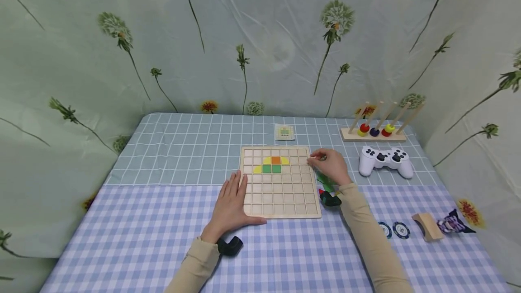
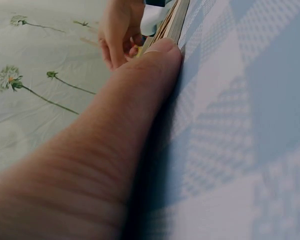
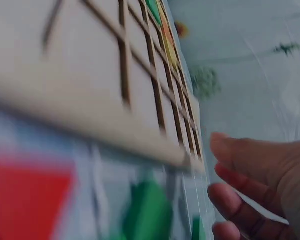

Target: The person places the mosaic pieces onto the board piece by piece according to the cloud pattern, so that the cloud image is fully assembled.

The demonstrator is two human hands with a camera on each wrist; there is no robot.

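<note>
A square wooden grid board [image 1: 281, 198] lies on the table. Near its top sit an orange square tile [image 1: 276, 160], two green square tiles [image 1: 271, 169] and several yellow corner tiles [image 1: 258, 169]. My left hand [image 1: 232, 202] rests against the board's lower left corner, fingers straight along the left side and thumb along the near edge. Just off the upper right edge hovers my right hand [image 1: 331, 165], thumb and index slightly apart in the right wrist view, with nothing seen between them. Below it lie green pieces [image 3: 147, 212] and a red piece [image 3: 30, 200], partly hidden by the arm.
A small pattern card [image 1: 284, 132] lies behind the board. To the right are a peg stand with beads [image 1: 373, 136], a white game controller [image 1: 386, 161], round chips [image 1: 400, 230], a wooden arch block [image 1: 427, 226] and a purple patterned packet [image 1: 453, 223].
</note>
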